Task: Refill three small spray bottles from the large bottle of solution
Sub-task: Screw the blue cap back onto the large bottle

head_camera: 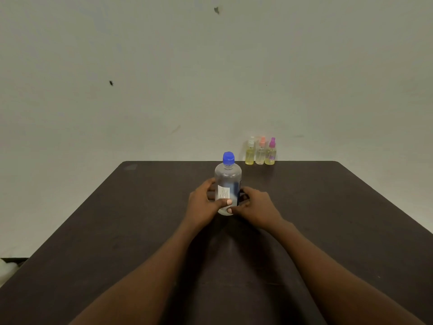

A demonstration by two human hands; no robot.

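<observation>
Left hand (203, 204) and right hand (257, 207) are bare, forearms (150, 273) too.

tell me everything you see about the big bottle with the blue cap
The large bottle stands upright on the dark table, mid-width. Clear plastic by its look, blue cap on, white printed label beside a dark blue patch. The left hand and right hand grip its lower half from either side, thumbs across the front.
</observation>
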